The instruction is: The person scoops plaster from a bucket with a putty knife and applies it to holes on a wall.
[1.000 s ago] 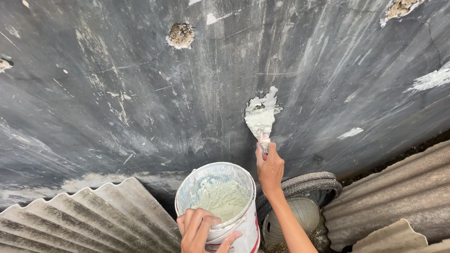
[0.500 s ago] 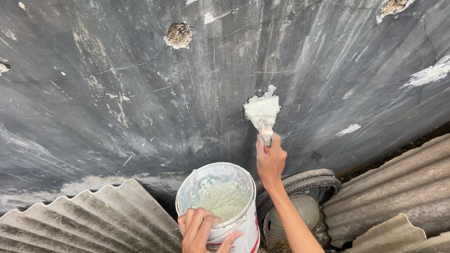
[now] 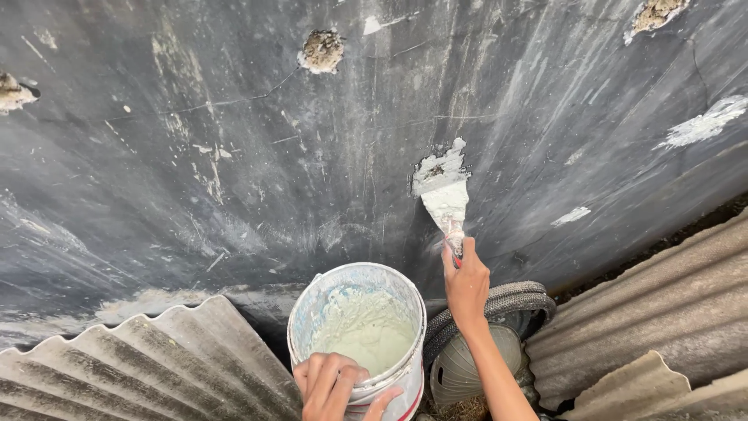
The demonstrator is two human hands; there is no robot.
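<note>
You faced a dark grey wall (image 3: 234, 156), its surface streaked with pale scrape marks and fine cracks. Rough, crumbling holes (image 3: 321, 50) pitted it near the top, one at the left edge and another at the upper right. White patches (image 3: 705, 125) of filler dotted the right side. Below you, grey corrugated sheets (image 3: 140, 366) leaned against the wall's foot on the left, and more of them (image 3: 662, 312) lay on the right. Between them sat a dark woven basket (image 3: 506, 300). Flat, even daylight lit everything, with no hard shadows.
</note>
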